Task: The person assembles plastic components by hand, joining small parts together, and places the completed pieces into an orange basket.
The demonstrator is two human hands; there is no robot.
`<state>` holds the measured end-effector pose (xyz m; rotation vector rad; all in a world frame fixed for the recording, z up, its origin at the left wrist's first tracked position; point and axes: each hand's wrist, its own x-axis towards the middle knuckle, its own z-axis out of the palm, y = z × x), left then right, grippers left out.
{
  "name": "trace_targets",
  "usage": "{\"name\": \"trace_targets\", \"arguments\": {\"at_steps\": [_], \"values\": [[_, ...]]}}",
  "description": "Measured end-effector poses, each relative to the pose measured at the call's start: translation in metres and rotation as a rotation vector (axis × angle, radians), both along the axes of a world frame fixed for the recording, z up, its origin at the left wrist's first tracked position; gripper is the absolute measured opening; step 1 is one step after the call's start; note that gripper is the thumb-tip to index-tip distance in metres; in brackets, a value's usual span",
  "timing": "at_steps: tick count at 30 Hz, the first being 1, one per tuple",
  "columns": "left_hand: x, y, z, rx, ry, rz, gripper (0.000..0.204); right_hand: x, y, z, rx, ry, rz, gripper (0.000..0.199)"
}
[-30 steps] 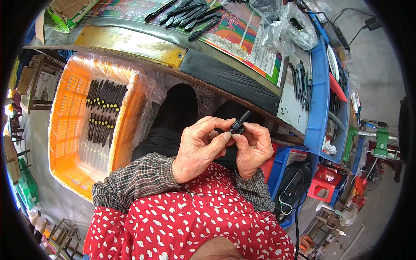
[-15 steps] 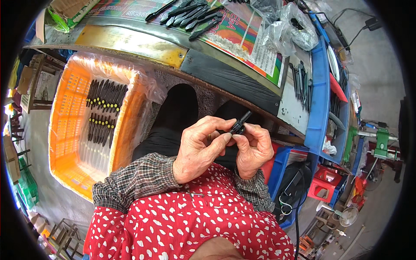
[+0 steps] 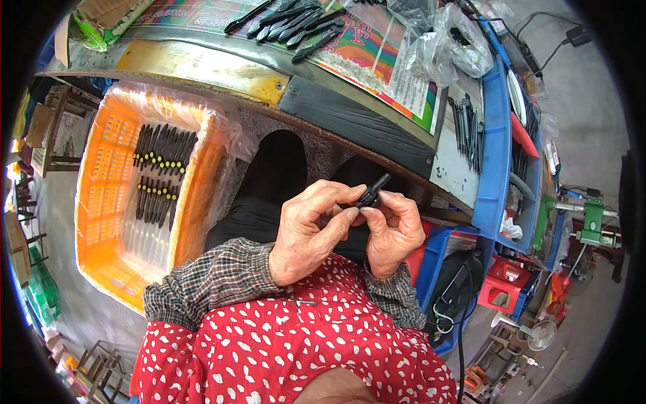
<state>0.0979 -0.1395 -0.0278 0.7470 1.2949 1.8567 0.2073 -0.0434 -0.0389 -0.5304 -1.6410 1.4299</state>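
Above my lap, my left hand [image 3: 313,232] and my right hand [image 3: 394,232] meet at a small black part [image 3: 369,196] with a short rod sticking up from it. Thumb and fingers of my left hand pinch it from one side, while my right thumb and forefinger grip its other side. Fingertips cover much of the part, so its full shape is hidden. Slim black pieces [image 3: 296,23], like handles, lie heaped on the bench top beyond my hands. To the left, an orange basket [image 3: 91,202] holds rows of black handle-like pieces [image 3: 161,151] with yellow dots, on clear plastic.
The bench edge [image 3: 356,124] runs just ahead of my knees. At right stand a blue tray [image 3: 490,202] and more slim black pieces [image 3: 465,131]. Crumpled clear bags [image 3: 464,50] lie at the back right. A red stool [image 3: 505,283] and green clamp-like fitting [image 3: 593,225] are farther right.
Both hands stay in the same place, still pinching the black part. Only slight finger movement shows.
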Motion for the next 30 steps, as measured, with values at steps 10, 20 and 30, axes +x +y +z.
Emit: {"name": "trace_targets", "arguments": {"at_steps": [10,20,30], "values": [[-0.002,0.002,0.002,0.021,0.184,0.05,0.034,-0.004,0.002,-0.001,0.096,0.012,-0.018,0.024],[-0.003,0.002,0.002,0.025,0.17,0.045,0.032,-0.008,-0.002,0.007,-0.15,-0.034,0.003,0.021],[-0.003,0.003,0.001,0.016,0.165,0.054,0.031,-0.013,-0.002,0.01,-0.094,-0.144,-0.023,0.024]]}}
